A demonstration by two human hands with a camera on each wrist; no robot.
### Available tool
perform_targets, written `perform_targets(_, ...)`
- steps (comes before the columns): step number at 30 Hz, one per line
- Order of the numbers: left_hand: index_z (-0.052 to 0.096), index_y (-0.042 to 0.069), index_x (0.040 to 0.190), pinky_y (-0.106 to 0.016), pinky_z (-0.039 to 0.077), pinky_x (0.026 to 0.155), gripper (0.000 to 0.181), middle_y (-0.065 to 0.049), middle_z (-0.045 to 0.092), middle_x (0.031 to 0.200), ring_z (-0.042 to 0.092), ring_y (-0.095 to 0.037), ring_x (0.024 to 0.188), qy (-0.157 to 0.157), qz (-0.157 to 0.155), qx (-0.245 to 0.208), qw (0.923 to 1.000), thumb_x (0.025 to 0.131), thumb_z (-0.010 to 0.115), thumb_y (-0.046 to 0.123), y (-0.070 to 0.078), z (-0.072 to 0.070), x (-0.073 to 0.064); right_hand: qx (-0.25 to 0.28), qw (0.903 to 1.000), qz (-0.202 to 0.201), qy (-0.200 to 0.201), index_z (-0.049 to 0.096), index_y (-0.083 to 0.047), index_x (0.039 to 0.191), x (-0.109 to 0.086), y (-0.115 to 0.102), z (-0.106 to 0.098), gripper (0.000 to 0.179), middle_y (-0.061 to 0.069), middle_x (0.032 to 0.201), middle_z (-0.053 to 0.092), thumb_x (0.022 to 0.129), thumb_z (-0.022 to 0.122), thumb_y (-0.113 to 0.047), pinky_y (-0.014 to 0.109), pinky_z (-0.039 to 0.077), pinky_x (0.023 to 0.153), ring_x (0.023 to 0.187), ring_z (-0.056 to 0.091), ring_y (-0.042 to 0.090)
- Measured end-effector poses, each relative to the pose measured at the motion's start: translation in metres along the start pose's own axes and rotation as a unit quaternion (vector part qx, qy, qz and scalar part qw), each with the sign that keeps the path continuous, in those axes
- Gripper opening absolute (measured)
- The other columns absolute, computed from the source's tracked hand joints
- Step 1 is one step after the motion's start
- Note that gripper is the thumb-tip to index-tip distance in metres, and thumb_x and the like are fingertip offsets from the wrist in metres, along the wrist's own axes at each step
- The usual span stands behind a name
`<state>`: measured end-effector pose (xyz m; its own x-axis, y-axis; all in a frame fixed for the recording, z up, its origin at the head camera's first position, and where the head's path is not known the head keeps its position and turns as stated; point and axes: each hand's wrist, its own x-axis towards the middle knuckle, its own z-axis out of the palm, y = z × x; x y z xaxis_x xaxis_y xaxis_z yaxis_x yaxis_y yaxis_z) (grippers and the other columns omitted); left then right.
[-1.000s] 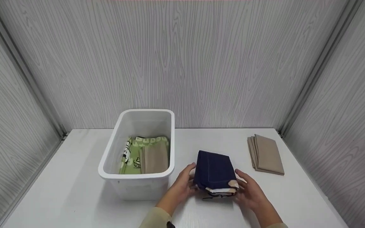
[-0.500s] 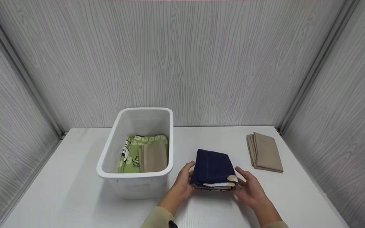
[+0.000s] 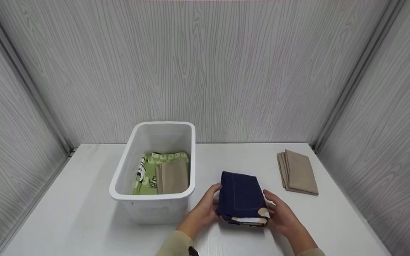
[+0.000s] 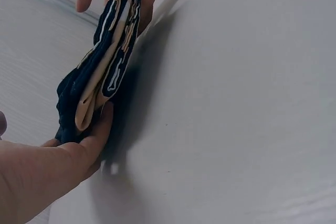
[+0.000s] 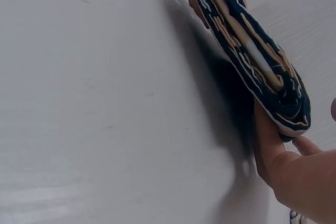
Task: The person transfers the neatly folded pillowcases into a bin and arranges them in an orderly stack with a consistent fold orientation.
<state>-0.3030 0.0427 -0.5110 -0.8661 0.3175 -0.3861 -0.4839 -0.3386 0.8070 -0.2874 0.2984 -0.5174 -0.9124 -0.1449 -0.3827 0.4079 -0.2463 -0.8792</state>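
A thick folded navy cloth [image 3: 244,195] with beige and white printed patches is held between both hands. My left hand [image 3: 203,209] grips its left edge, fingers underneath and thumb along the side. My right hand [image 3: 281,215] holds the right edge, with fingers reaching beneath it. Stacked fold layers show at the near end of the cloth [image 4: 113,51] in the left wrist view. Seen from the right wrist, the cloth [image 5: 252,51] is tilted above the white table, with a dark shadow under it.
Left of the hands stands a white plastic bin [image 3: 153,196]. Inside it lie a green patterned folded cloth [image 3: 150,177] and a beige folded cloth [image 3: 175,176]. Another beige folded cloth [image 3: 299,172] rests on the table [image 3: 233,156] at the right. Grey wood-grain panels enclose the back and sides.
The cloth's near end rose and then tipped down again, and the cloth sits slightly closer to the person. Both hands keep their places at its sides.
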Motion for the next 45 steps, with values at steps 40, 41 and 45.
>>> perform_targets(40, 0.036, 0.018, 0.155, -0.047, 0.046, 0.101, 0.061, -0.023, 0.031, 0.157, 0.043, -0.033, 0.132, -0.041, 0.051, 0.072, 0.9953, 0.100, 0.052, 0.036, 0.0041, 0.0000, 0.0055, -0.132, 0.9902, -0.035, -0.029, 0.021, -0.015, 0.160, 0.0063, -0.0031, -0.0062, 0.068, 0.030, 0.159, 0.024, 0.102, 0.050, -0.035, 0.052, 0.044, 0.107, 0.140, 0.037, 0.047)
perform_targets(41, 0.038, 0.017, 0.154, -0.048, 0.046, 0.102, 0.059, -0.022, 0.033, 0.157, 0.044, -0.033, 0.132, -0.039, 0.057, 0.087, 0.9938, 0.100, 0.053, 0.034, 0.0045, -0.0004, 0.0054, -0.131, 0.9903, -0.033, -0.033, 0.021, -0.015, 0.160, 0.0065, -0.0033, -0.0063, 0.067, 0.030, 0.159, 0.023, 0.102, 0.051, -0.034, 0.050, 0.045, 0.105, 0.139, 0.040, 0.046)
perform_targets(45, 0.045, 0.014, 0.150, -0.047, 0.045, 0.104, 0.055, -0.022, 0.037, 0.155, 0.047, -0.035, 0.132, -0.034, 0.076, 0.130, 0.9880, 0.099, 0.058, 0.027, 0.0057, -0.0024, 0.0051, -0.126, 0.9908, -0.026, -0.042, 0.023, -0.013, 0.159, 0.0074, -0.0042, -0.0068, 0.067, 0.030, 0.159, 0.020, 0.101, 0.052, -0.027, 0.048, 0.050, 0.100, 0.134, 0.047, 0.045)
